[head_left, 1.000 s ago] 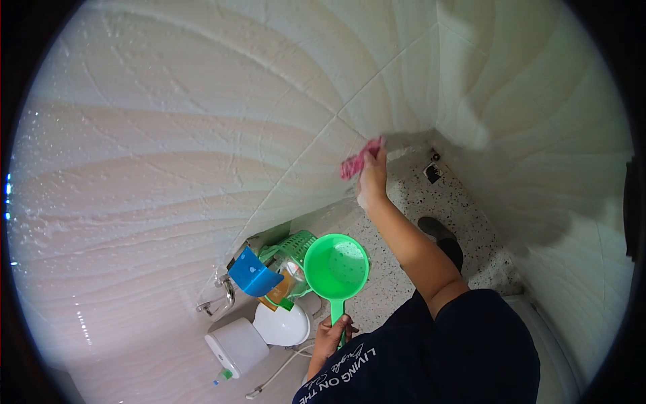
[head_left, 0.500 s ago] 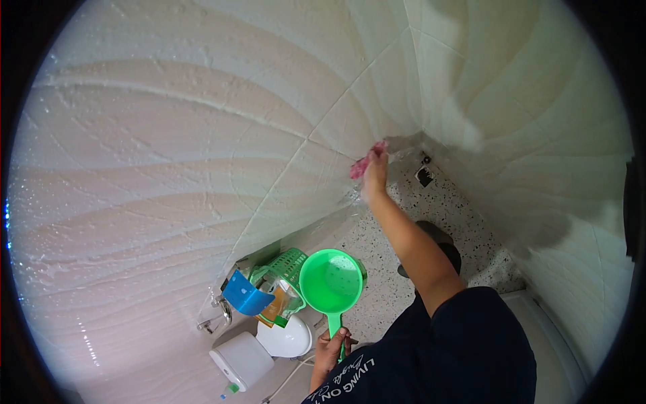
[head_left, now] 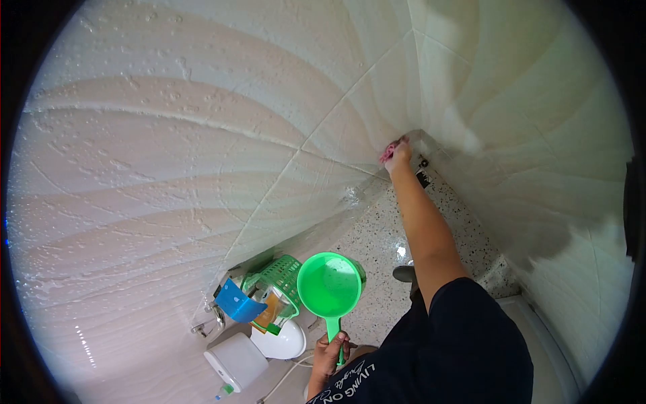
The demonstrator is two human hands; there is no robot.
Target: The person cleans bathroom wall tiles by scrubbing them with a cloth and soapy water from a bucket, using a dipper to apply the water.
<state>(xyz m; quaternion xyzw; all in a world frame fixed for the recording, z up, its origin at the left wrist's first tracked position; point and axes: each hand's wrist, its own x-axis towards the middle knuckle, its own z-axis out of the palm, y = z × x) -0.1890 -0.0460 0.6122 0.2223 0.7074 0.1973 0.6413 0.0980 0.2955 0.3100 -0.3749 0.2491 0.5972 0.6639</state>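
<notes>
My left hand grips the handle of a green plastic water dipper, held low in front of my body. A little water seems to lie in its bowl. Stretched far out, my right hand presses a crumpled pink cloth against the lower part of the tiled wall, close to the corner. Water drops and streaks cover much of this wall. The fingers of my right hand are partly hidden behind its back and the cloth.
A green basket with several items and a blue piece hangs or stands by a metal tap. Below is a white toilet. The speckled floor looks wet, with a dark drain near the corner.
My right hand has slid the pink cloth along the wall's base, rightward and slightly up toward the corner. The dipper stays almost in place in my left hand. My foot has shifted.
</notes>
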